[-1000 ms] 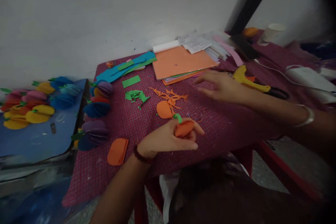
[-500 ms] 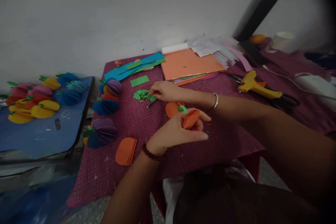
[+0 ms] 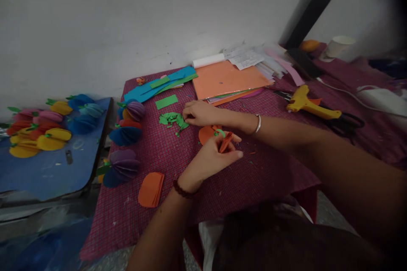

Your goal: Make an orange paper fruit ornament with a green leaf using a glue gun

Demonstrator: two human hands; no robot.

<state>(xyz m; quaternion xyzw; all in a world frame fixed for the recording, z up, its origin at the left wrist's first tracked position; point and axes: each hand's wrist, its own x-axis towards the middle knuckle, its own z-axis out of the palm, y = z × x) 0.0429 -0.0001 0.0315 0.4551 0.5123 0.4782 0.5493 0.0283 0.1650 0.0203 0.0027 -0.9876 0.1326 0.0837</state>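
My left hand (image 3: 211,154) grips a folded orange paper piece (image 3: 226,142) with a curled green paper strip (image 3: 221,133) at its top. My right hand (image 3: 201,112) reaches across above it, fingers bent together at the edge of a heap of small green paper scraps (image 3: 171,120). What lies between those fingertips is hidden. Partly behind my left hand lies a round orange paper piece (image 3: 206,134) on the checked cloth. A stack of orange paper shapes (image 3: 151,189) rests left of my left wrist. A green paper rectangle (image 3: 166,101) lies beyond the scraps.
Finished paper fruits (image 3: 125,166) line the table's left edge, and several more (image 3: 54,139) sit on a blue board (image 3: 47,178). Coloured sheets (image 3: 232,78) and blue strips (image 3: 159,84) lie at the back. To the right are a yellow glue gun (image 3: 313,105), scissors (image 3: 349,122) and a cup (image 3: 338,47).
My left hand has shifted slightly left and turned the orange paper piece more edge-on. My right hand stays by the green scraps, its fingers drawn slightly back. The view has tilted a little.
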